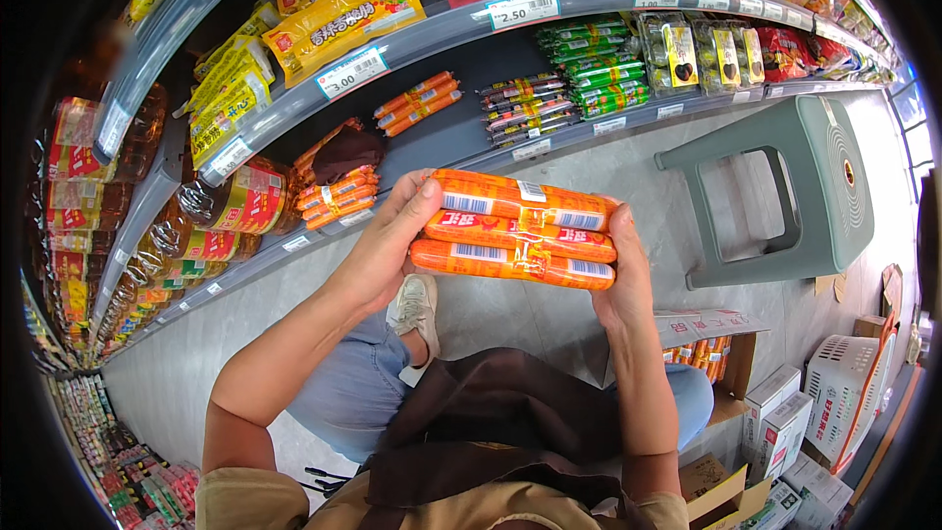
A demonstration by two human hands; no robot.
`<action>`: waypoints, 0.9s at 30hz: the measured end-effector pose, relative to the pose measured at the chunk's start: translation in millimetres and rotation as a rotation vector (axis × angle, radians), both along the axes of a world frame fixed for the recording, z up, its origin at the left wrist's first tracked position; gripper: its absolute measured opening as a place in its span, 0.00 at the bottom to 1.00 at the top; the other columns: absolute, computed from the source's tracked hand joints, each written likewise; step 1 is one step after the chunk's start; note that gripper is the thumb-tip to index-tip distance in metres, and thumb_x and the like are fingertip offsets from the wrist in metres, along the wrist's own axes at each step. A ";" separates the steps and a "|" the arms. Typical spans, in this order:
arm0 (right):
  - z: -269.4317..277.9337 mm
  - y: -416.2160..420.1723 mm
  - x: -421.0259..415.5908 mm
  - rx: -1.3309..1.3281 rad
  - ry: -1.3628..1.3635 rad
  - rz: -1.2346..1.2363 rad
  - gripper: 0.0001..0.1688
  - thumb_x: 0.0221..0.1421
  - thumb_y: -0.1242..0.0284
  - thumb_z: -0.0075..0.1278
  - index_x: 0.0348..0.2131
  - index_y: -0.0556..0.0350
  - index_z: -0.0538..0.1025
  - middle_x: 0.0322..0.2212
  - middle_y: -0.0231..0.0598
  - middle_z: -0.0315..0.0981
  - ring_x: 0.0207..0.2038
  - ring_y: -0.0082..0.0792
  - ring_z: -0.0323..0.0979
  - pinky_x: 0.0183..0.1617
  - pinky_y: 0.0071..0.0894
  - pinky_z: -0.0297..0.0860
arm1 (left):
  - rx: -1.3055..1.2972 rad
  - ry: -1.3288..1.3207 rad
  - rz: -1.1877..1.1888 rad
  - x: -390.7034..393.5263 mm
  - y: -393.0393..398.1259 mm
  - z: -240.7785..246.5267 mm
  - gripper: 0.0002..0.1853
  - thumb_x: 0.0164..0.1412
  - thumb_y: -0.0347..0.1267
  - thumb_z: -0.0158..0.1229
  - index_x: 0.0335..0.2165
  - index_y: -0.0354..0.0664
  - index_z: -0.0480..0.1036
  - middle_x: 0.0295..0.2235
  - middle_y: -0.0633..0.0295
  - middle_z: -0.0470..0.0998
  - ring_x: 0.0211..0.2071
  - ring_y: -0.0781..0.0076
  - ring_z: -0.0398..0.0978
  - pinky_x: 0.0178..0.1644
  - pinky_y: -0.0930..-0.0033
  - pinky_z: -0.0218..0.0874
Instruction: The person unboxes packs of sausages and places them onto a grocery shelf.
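Note:
Between my two hands is a bundle of orange-wrapped sausages (519, 232), bound with a clear printed band and held nearly level above my lap. My left hand (394, 235) grips its left end, thumb on top; my right hand (624, 261) grips the right end. Beyond it, the lower shelf bears a small orange sausage bundle (417, 103), stacked orange sausage packs (337, 199) with a dark brown cloth-like item (347, 153) on them, dark-wrapped sausages (526, 109) and green-wrapped sausages (603, 66). An open carton (736, 372) by my right knee holds more orange sausages.
A grey-green plastic stool (846, 184) lies on its side at the right. Yellow snack packs (342, 22) fill the upper shelf. Large bottles (246, 199) stand at the left. White cartons (784, 427) and a white plastic basket (846, 390) are at the lower right.

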State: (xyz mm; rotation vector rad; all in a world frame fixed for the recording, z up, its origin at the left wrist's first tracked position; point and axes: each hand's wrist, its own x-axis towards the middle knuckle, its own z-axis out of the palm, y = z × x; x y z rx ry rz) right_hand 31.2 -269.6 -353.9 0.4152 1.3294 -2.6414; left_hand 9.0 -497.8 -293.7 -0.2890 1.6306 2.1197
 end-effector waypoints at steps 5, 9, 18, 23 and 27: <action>6.9 -1.7 0.1 -0.044 -0.008 -0.024 0.21 0.60 0.56 0.43 0.43 0.52 0.64 0.39 0.34 0.66 0.42 0.23 0.67 0.47 0.26 0.66 | 0.002 -0.012 -0.003 1.0 -0.5 -3.7 0.19 0.65 0.45 0.43 0.47 0.46 0.59 0.42 0.66 0.68 0.43 0.83 0.70 0.45 0.75 0.67; 1.2 5.9 -2.4 0.058 0.153 0.004 0.34 0.56 0.51 0.44 0.52 0.56 0.60 0.44 0.39 0.65 0.47 0.28 0.67 0.51 0.30 0.66 | 0.039 0.014 0.016 0.8 5.5 0.1 0.22 0.64 0.43 0.45 0.52 0.47 0.56 0.44 0.64 0.68 0.45 0.78 0.70 0.48 0.71 0.65; -0.8 15.7 -8.0 -0.016 0.341 0.002 0.46 0.47 0.55 0.57 0.57 0.56 0.55 0.55 0.50 0.56 0.56 0.39 0.61 0.57 0.38 0.62 | -0.042 0.281 -0.134 -1.2 4.4 1.3 0.29 0.63 0.41 0.48 0.56 0.45 0.50 0.50 0.61 0.63 0.51 0.74 0.62 0.54 0.70 0.57; 3.7 14.1 -6.4 -0.009 0.330 -0.032 0.47 0.47 0.62 0.58 0.59 0.59 0.52 0.56 0.51 0.55 0.56 0.39 0.60 0.58 0.39 0.61 | -0.025 0.316 -0.141 0.1 5.6 -0.6 0.26 0.63 0.34 0.46 0.57 0.42 0.49 0.50 0.61 0.61 0.53 0.75 0.59 0.57 0.71 0.51; 4.2 13.8 -6.2 0.023 0.323 -0.063 0.46 0.48 0.64 0.56 0.59 0.60 0.52 0.56 0.51 0.55 0.55 0.39 0.60 0.58 0.39 0.60 | -0.031 0.315 -0.166 1.5 7.5 1.3 0.25 0.63 0.32 0.44 0.57 0.42 0.49 0.51 0.61 0.60 0.53 0.75 0.58 0.57 0.71 0.49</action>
